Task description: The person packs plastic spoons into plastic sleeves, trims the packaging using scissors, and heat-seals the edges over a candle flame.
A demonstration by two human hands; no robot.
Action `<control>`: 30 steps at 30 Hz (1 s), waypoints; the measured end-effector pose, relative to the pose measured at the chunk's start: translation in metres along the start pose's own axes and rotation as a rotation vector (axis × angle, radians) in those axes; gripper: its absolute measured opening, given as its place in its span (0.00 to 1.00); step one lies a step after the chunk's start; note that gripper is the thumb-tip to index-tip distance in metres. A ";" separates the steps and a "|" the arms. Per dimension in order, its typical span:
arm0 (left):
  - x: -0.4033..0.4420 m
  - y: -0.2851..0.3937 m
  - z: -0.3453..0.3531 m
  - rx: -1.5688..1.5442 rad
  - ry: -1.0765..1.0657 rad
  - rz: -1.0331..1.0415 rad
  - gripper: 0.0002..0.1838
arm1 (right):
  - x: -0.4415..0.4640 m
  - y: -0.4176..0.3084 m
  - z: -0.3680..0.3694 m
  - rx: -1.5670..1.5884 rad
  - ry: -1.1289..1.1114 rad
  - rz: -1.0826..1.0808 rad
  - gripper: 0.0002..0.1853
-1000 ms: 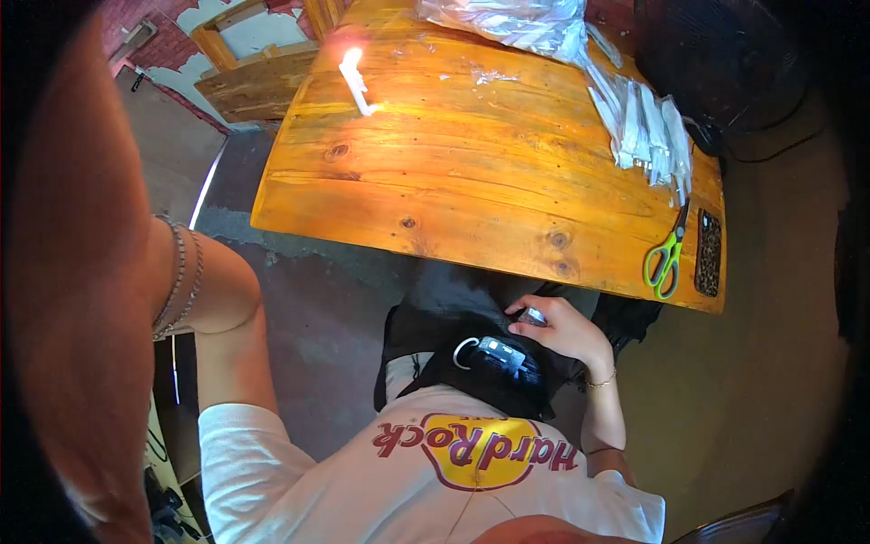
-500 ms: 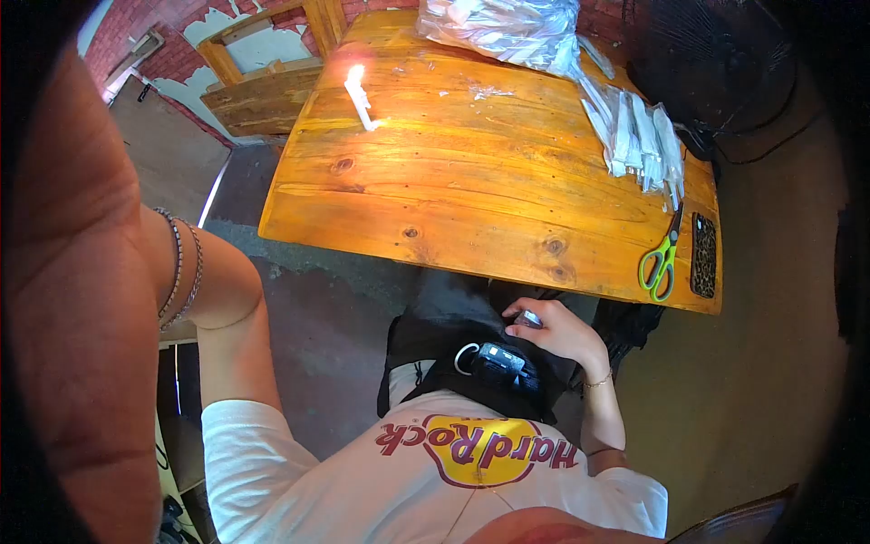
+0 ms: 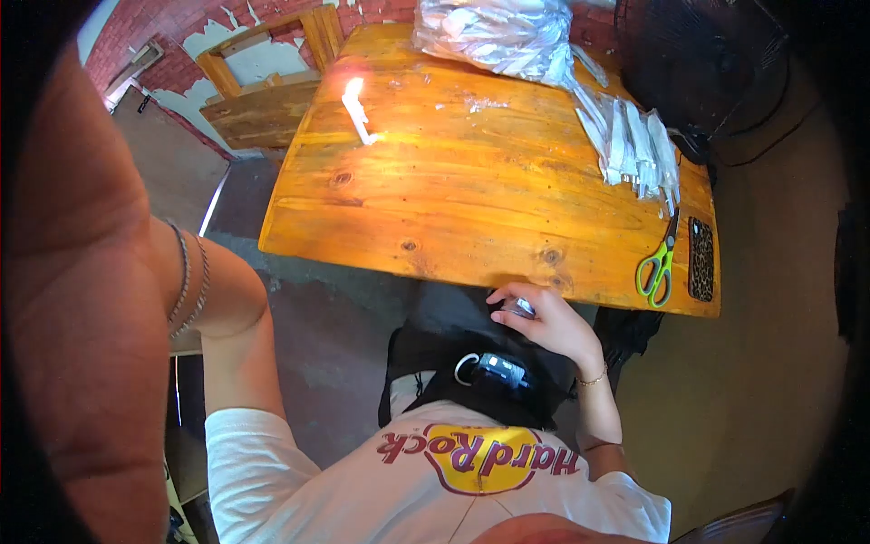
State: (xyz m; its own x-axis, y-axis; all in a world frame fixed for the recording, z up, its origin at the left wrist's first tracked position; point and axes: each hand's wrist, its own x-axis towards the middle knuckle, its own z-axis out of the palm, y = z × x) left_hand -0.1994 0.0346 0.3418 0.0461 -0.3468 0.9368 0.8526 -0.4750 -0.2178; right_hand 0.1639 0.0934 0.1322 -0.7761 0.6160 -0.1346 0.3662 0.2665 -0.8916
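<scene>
My left hand [image 3: 86,299] is raised right in front of the camera, its palm filling the left side; its fingers are cut off or dark, so their pose is hidden. Over my lap, just below the table's front edge, my right hand [image 3: 551,322] curls around a small shiny object [image 3: 523,306], too small to identify. A black device [image 3: 501,370] with a white ring rests on my lap. On the wooden table [image 3: 453,208] a lit white candle [image 3: 356,113] stands tilted. Green-handled scissors [image 3: 656,272] lie near the right corner, beside a leopard-print phone case [image 3: 700,258].
A large clear plastic bag [image 3: 494,36] of white items sits at the table's back. Several plastic-wrapped white packs [image 3: 634,145] lie along its right side. A dark fan [image 3: 707,63] stands behind the right corner. A wooden frame [image 3: 263,91] leans against the brick-patterned wall.
My right hand has moved slightly up towards the table edge, still curled around the small object. My left hand has shifted a little, still close to the camera.
</scene>
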 end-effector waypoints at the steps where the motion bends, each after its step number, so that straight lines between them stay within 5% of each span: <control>1: -0.001 0.004 0.010 -0.035 -0.039 -0.019 0.29 | 0.005 -0.006 0.000 0.064 0.085 -0.034 0.10; 3: -0.011 0.019 0.035 -0.155 -0.174 -0.120 0.30 | 0.008 -0.028 -0.005 0.287 0.215 0.050 0.12; 6: -0.039 0.057 0.074 -0.406 -0.465 -0.380 0.30 | 0.034 -0.022 -0.018 0.846 0.416 -0.287 0.19; 11: -0.119 0.142 0.086 -0.619 -1.098 -1.032 0.31 | 0.054 -0.050 -0.032 0.831 0.577 -0.373 0.26; 13: -0.157 0.155 0.081 -0.695 -1.186 -1.150 0.25 | 0.058 -0.057 -0.032 0.877 0.569 -0.407 0.27; 16: -0.166 0.151 0.078 -0.830 -1.474 -1.618 0.18 | 0.063 -0.041 -0.038 0.845 0.523 -0.339 0.25; 22: -0.174 0.156 0.073 -0.989 -1.283 -1.509 0.14 | 0.053 -0.030 -0.055 0.744 0.483 -0.360 0.12; 28: -0.172 0.152 0.069 -1.132 -1.296 -1.714 0.14 | 0.053 -0.023 -0.058 0.480 0.702 -0.441 0.11; 30: -0.179 0.147 0.064 -1.273 -1.255 -1.868 0.15 | 0.052 -0.029 -0.059 0.729 0.705 -0.426 0.12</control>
State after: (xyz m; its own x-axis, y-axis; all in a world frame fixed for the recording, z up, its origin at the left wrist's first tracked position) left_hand -0.0493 0.0786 0.1600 0.5090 0.8495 -0.1389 -0.1121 0.2254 0.9678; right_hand 0.1432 0.1617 0.1767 -0.2142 0.9245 0.3152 -0.4334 0.1992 -0.8789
